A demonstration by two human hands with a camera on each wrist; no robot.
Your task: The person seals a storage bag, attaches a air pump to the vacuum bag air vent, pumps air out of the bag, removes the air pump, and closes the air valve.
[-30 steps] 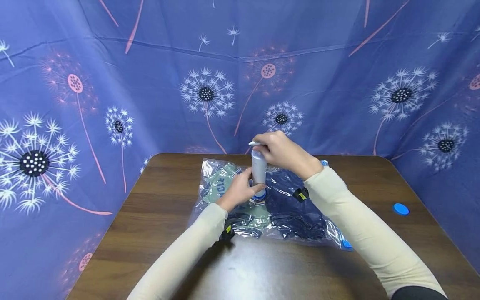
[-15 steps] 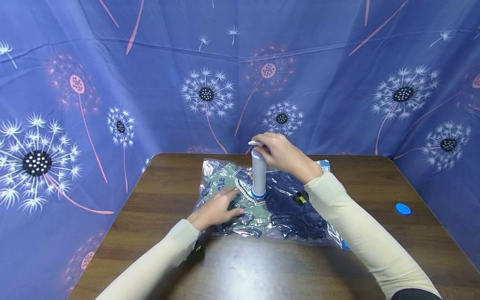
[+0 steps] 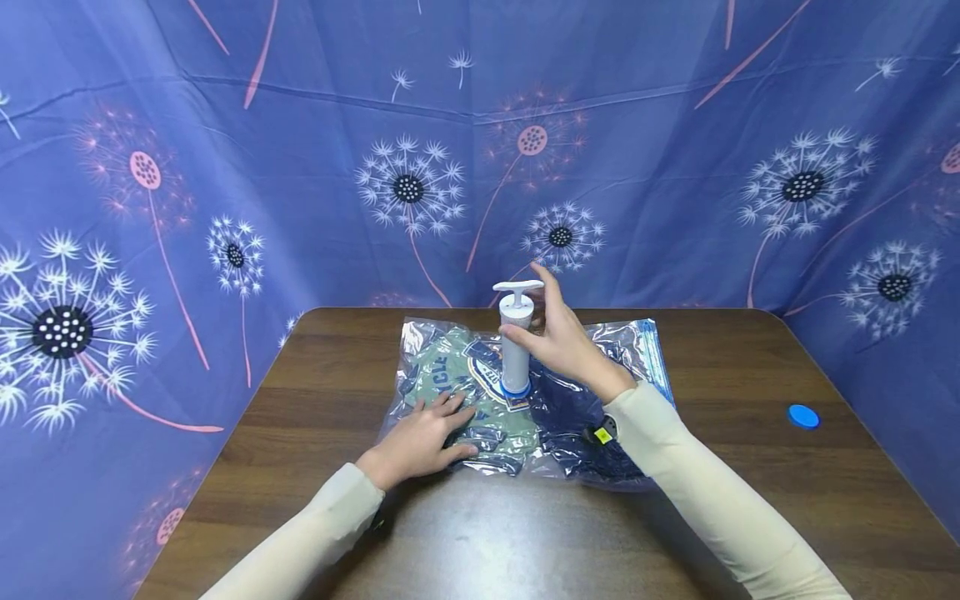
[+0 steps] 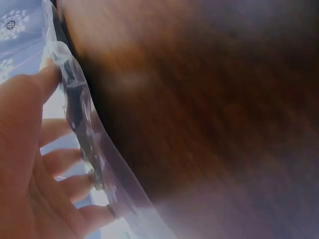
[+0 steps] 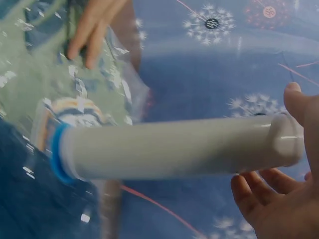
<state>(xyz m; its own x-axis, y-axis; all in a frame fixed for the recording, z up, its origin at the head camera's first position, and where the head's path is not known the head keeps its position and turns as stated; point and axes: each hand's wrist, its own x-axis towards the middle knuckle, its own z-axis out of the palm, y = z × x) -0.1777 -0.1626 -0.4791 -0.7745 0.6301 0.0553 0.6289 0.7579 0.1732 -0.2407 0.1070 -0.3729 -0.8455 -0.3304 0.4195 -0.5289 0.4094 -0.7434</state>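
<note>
A white hand pump with a T-shaped handle stands upright on a clear plastic vacuum bag, its blue base ring on the bag. The bag holds a green garment and a dark blue one. My right hand is at the upper barrel, below the handle; its thumb and fingers are spread on either side, not closed round it. My left hand rests on the bag's near left part with fingers spread; in the left wrist view its fingers lie along the bag's edge.
A round blue cap lies on the wooden table, to the right of the bag. Behind and on both sides of the table hangs a blue curtain with a dandelion print.
My left hand has left the pump's lower barrel and moved left and nearer onto the bag. My right hand has let go of the handle and come down beside the upper barrel.
</note>
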